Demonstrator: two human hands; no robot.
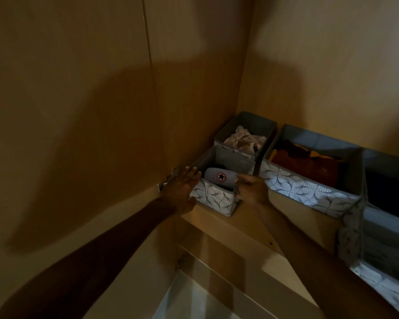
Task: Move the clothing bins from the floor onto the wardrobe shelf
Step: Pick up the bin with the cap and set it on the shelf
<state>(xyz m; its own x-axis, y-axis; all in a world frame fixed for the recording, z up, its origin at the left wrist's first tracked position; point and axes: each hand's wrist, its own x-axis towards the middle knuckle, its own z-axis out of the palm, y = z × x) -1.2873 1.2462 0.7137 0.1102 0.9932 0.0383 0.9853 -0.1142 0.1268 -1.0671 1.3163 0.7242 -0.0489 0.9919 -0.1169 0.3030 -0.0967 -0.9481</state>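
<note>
The leaf-patterned bin (213, 196), at the left front edge of the wardrobe shelf (251, 224), is pressed by the straight fingers of the left hand (182, 189) and pinched at its right rim by the curled fingers of the right hand (251, 188).

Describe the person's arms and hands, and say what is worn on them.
The left arm and right arm are bare along all that shows, no sleeve in view. The left hand and right hand wear no gloves; no watch or ring is visible, though the light is dim.
</note>
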